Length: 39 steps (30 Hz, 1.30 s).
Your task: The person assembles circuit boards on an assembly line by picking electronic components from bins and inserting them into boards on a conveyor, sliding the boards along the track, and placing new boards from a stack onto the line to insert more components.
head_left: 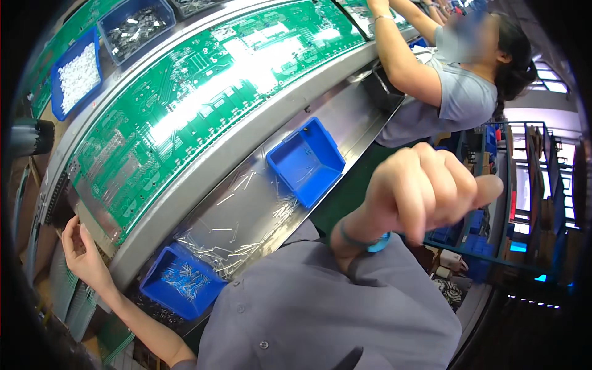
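A large green circuit board point(185, 105) lies on a metal rail line running from lower left to upper right. My left hand point(86, 262) is at the board's lower left end, beside a tan strip point(95, 225); its fingers are slightly bent and apart, with nothing visible in them. Raised in front of my body at the right is my right hand point(419, 191), its fingers curled in. The palm side is hidden, so I cannot see what it holds, if anything. A teal band point(377, 242) circles that wrist.
On the metal ledge, a blue bin point(185, 280) holds thin metal pins. Another blue bin point(306, 161) stands farther right, with loose pins point(231, 243) scattered between them. Beyond the board are a tray of white parts point(77, 77) and a bin of metal parts point(137, 31). A co-worker point(462, 86) is at upper right.
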Motion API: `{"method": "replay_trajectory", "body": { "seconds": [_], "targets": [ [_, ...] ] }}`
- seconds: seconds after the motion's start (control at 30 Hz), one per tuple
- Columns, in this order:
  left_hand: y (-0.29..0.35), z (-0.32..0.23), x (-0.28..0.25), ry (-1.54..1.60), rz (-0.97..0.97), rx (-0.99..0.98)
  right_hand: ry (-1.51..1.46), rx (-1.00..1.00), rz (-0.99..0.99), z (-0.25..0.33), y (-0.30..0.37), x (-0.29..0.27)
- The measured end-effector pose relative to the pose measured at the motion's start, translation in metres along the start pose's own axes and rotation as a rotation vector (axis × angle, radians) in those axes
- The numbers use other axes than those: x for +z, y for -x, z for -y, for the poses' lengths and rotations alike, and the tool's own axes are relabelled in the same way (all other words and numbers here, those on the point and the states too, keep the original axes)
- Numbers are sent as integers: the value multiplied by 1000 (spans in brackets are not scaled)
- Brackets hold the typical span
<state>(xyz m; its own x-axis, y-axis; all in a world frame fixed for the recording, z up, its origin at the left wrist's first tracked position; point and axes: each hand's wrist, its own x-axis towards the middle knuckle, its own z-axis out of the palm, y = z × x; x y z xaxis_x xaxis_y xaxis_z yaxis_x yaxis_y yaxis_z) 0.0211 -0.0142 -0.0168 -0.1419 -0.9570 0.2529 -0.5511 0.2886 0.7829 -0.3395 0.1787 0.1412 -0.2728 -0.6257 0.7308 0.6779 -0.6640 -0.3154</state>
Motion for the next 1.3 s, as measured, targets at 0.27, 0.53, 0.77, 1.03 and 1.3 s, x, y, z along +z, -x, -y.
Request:
{"method": "replay_trajectory", "body": {
  "seconds": [0.27,0.53,0.77,1.03,1.3],
  "targets": [
    [4,5,-18,21,-46,-14,2018,1147,241,8,76,-52],
    [16,-24,11,-106,-51,9,2211,1397,427,24,124,-93],
    [25,-37,3,-93,-12,-42,2072,1324,513,20,127,-102],
    [26,-40,6,-149,77,-51,1951,1318,484,10,123,-94],
    [27,-39,6,-201,77,-44,1910,1322,414,8,125,-91]
  ]
}}
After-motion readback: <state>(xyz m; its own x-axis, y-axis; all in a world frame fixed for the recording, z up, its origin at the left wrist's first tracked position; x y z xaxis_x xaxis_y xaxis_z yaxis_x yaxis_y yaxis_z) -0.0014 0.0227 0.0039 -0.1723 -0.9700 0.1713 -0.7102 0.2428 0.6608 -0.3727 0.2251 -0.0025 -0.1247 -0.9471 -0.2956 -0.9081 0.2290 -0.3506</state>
